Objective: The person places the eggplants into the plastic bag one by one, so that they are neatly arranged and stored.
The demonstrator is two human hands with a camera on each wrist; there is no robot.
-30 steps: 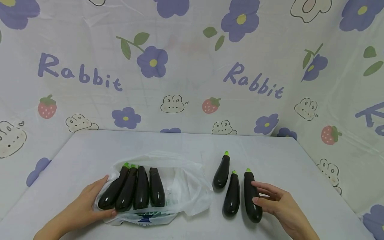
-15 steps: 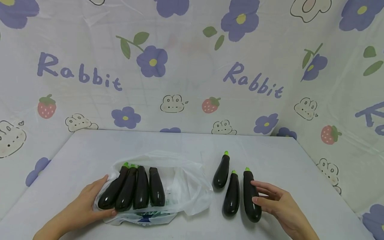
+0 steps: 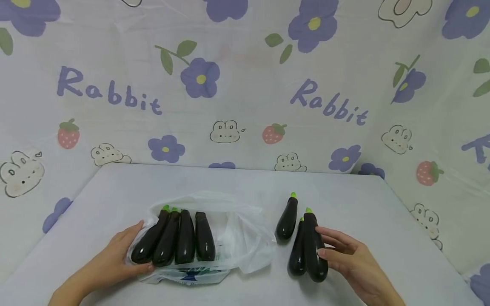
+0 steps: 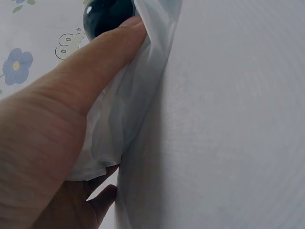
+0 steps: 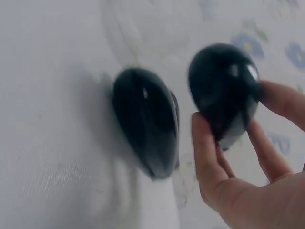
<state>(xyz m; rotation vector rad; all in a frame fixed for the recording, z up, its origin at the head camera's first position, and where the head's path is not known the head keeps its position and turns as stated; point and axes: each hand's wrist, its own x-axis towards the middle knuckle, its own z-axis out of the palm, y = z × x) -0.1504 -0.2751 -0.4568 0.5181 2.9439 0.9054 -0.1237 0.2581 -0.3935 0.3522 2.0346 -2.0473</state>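
Observation:
My right hand (image 3: 350,255) pinches a dark, glossy eggplant (image 3: 315,255) with a green stem end, thumb on one side and fingers on the other. In the right wrist view this eggplant (image 5: 221,86) is raised above the table, apart from another eggplant (image 5: 145,121) lying there. My left hand (image 3: 116,257) grips the left end of a white plastic bag (image 3: 252,240). The left wrist view has the thumb over the bag's edge (image 4: 128,109), fingers behind it. Several eggplants (image 3: 185,238) lie side by side in the bag's opening.
Two more eggplants lie on the white table (image 3: 237,182) right of the bag: one farther back (image 3: 287,219), one partly covered by the held eggplant (image 3: 296,257). A printed cloth (image 3: 245,85) with flowers and rabbits hangs behind the table.
The right hand has brought its eggplant up and left, so it now overlaps the neighbouring eggplant in the head view. The left hand keeps its grip on the bag. The head view has shifted slightly.

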